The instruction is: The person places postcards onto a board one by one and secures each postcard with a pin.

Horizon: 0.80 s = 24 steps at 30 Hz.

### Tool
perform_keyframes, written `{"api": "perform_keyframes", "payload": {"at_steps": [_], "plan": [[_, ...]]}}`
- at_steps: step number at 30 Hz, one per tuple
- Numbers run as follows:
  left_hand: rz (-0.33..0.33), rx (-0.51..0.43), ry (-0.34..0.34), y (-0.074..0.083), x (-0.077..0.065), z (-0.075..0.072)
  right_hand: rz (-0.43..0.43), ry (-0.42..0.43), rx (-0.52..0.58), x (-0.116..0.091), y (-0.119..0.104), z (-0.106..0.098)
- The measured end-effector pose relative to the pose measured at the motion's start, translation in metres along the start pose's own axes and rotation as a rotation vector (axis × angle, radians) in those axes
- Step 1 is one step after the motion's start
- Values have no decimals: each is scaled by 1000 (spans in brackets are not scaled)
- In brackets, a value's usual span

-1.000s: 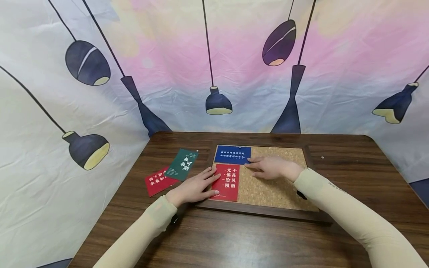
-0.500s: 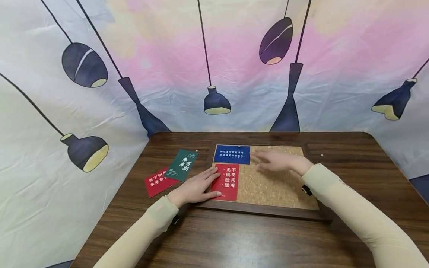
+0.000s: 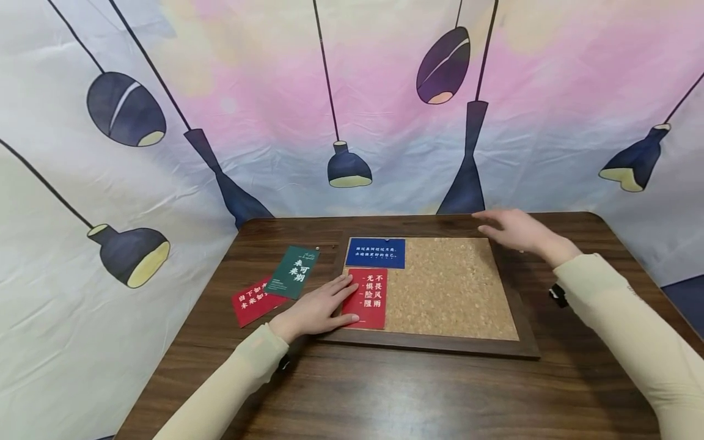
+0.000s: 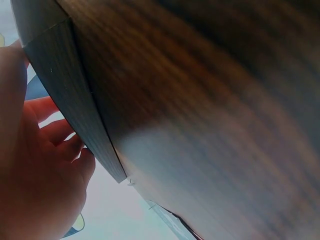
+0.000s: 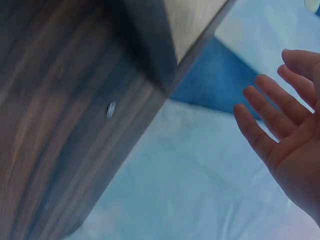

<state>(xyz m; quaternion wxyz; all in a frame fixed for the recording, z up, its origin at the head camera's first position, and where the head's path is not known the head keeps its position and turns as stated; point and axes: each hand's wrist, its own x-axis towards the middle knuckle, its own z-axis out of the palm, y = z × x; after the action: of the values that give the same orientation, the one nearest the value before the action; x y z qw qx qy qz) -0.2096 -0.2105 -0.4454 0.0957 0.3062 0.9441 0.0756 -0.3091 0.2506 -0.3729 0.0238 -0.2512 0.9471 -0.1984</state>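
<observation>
A cork board (image 3: pixel 451 287) with a dark wooden frame lies on the table. In its upper left corner sits a blue card (image 3: pixel 376 253) with white writing and a small pin at its top edge. Just below lies an upright red card (image 3: pixel 370 299). My left hand (image 3: pixel 316 308) rests with extended fingers on this red card's left side and the frame; the left wrist view shows the hand (image 4: pixel 45 175) beside the frame's edge. My right hand (image 3: pixel 522 231) hovers over the board's far right corner, holding nothing. Its fingers are spread in the right wrist view.
Left of the board, a green card (image 3: pixel 294 272) overlaps a second red card (image 3: pixel 255 300). A small pin (image 3: pixel 317 248) lies beside the green card. Near the right hand, another small shiny piece (image 5: pixel 111 109) lies on the wooden table (image 3: pixel 385 391). A lamp-patterned cloth (image 3: pixel 264 73) hangs behind.
My right hand has left the blue card's right edge and moved right, up over the board's far right corner. The left hand stays on the red card.
</observation>
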Motion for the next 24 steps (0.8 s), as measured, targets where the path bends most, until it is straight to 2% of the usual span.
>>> {"api": "perform_keyframes", "payload": {"at_steps": [4, 8, 18, 24], "plan": [[2, -4, 4, 0, -1, 0, 39, 12, -15, -11, 15, -18], [3, -9, 8, 0, -1, 0, 73, -3, -39, -20, 30, -24], [4, -9, 14, -1, -3, 0, 181, -14, -23, -38, 70, -6], [-1, 10, 2, -1, -2, 1, 175, -44, -78, -44, 81, 8]]}}
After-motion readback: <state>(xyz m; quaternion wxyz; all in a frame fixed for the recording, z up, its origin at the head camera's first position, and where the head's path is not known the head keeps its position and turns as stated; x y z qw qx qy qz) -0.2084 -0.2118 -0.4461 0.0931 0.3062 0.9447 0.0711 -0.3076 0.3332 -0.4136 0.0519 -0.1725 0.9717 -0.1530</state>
